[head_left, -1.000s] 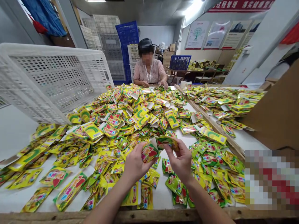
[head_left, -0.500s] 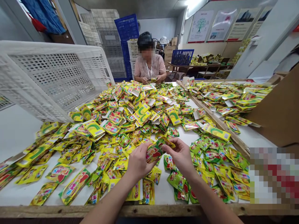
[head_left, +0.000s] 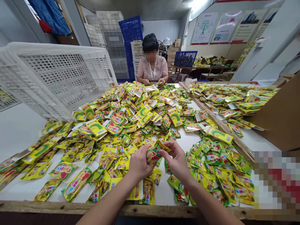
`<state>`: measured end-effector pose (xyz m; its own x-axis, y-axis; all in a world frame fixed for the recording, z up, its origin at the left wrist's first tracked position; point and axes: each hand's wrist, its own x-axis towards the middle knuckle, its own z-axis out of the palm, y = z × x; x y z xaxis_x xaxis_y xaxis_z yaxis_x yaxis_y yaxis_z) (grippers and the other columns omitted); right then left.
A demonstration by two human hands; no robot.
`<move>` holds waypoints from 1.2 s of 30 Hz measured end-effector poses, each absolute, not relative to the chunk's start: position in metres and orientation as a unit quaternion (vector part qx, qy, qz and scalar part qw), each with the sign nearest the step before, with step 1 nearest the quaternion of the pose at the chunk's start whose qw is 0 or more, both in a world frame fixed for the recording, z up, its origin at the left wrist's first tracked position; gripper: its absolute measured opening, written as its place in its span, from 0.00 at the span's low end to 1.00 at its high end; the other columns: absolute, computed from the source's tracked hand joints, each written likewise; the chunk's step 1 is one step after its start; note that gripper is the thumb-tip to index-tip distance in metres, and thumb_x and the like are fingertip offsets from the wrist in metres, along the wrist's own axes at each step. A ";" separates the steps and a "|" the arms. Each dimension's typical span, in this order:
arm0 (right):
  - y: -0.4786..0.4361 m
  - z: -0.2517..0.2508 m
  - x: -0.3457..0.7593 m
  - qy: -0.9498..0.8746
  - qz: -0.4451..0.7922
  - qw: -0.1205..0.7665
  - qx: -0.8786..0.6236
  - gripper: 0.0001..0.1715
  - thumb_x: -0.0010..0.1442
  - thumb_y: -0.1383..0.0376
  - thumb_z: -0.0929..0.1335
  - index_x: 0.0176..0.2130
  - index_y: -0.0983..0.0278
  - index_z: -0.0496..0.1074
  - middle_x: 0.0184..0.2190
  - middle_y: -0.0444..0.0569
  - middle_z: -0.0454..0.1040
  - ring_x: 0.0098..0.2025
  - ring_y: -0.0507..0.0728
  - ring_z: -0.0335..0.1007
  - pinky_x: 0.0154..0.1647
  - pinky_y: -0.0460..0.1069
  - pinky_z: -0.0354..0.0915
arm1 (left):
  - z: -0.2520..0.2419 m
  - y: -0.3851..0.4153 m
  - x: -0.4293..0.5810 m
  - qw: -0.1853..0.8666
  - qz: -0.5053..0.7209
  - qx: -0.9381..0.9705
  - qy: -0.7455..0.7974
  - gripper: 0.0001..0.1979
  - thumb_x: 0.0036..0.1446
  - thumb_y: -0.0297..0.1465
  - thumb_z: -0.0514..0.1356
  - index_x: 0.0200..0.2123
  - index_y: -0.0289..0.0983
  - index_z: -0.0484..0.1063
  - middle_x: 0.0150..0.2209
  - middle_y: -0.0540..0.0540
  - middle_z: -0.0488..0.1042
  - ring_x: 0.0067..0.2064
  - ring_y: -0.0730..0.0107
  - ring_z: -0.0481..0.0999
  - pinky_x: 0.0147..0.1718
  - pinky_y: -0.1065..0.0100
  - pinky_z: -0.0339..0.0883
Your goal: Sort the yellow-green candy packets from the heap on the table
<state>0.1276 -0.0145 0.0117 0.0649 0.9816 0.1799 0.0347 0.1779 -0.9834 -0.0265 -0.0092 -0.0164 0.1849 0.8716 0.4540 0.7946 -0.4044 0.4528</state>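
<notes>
Head view: each hand pinches a packet at the near table edge

White table (head_left: 16, 131) carries a tipped white crate (head_left: 53, 78) at left and a wide heap of yellow-green sachets (head_left: 140, 112). A co-worker (head_left: 152, 67) sits at the far end, hands at the heap. Near edge: left hand (head_left: 140, 164) is closed on a red-green sachet (head_left: 152, 155) just above the tabletop. Right hand (head_left: 178, 161) pinches a yellow packet (head_left: 162, 145) touching that sachet's top.

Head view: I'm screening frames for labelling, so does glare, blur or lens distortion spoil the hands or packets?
Head view, centre: sharp on the left hand, the right hand and the packets they hold; head view, top: the ceiling light is blown out; head view, left: wide-angle bending bows the white crate; head view, lower right: a pixelated block masks the corner.
</notes>
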 end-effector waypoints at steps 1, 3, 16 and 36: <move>-0.013 0.012 0.129 -0.550 0.442 0.530 -0.469 0.14 0.50 0.58 0.70 0.35 0.61 0.67 0.32 0.46 0.72 0.33 0.54 0.70 0.33 0.47 0.68 | -0.017 -0.009 -0.026 0.061 0.327 0.770 0.545 0.23 0.46 0.39 0.60 0.46 0.39 0.64 0.41 0.42 0.75 0.39 0.57 0.76 0.35 0.60 0.71; -0.010 0.012 0.134 -0.589 0.452 0.488 -0.458 0.11 0.51 0.58 0.70 0.32 0.62 0.67 0.30 0.45 0.72 0.32 0.54 0.70 0.32 0.48 0.67 | -0.016 -0.009 -0.026 0.075 0.315 0.775 0.543 0.24 0.45 0.39 0.61 0.46 0.39 0.64 0.41 0.43 0.75 0.39 0.58 0.77 0.36 0.61 0.71; -0.016 0.016 0.133 -0.643 0.291 0.488 -0.513 0.10 0.55 0.56 0.67 0.28 0.57 0.75 0.33 0.48 0.77 0.47 0.64 0.68 0.56 0.63 0.48 | -0.010 -0.011 -0.029 0.068 0.334 0.775 0.532 0.24 0.45 0.39 0.61 0.46 0.40 0.64 0.41 0.43 0.75 0.39 0.59 0.77 0.35 0.63 0.71; -0.009 0.007 0.122 -0.538 0.566 0.469 -0.412 0.19 0.51 0.50 0.69 0.36 0.61 0.73 0.35 0.48 0.77 0.39 0.57 0.72 0.46 0.53 0.66 | 0.008 -0.010 -0.031 0.297 0.451 0.683 0.492 0.13 0.54 0.39 0.58 0.40 0.39 0.64 0.38 0.46 0.72 0.39 0.67 0.73 0.40 0.65 0.67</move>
<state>0.1219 -0.0094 0.0066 -0.2197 0.9748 0.0380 -0.0870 0.0193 -0.9960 -0.0307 -0.0099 0.0078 0.1098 0.9397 0.3239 0.4043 -0.3399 0.8491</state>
